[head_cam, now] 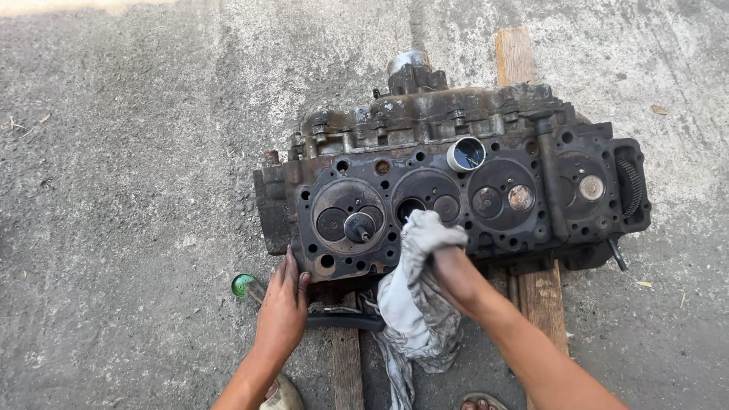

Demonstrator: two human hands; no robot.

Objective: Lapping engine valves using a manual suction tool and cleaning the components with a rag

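1. The engine head (456, 190) lies on its side across two wooden planks (543, 296) on the concrete ground (114, 152), likely so its valve face tilts up toward the person and stays off the grit.
2. A grey rag (414, 296) hangs from that face down to the near edge of the planks.
3. The right hand (448, 269) clenches the rag, pressing its bunched top against the second chamber, wrist bent upward.
4. The left hand (282, 307) rests open, fingers flat on the head's near-left corner, seemingly steadying it.
5. A green-handled tool (244, 285) lies on the ground beside that hand.
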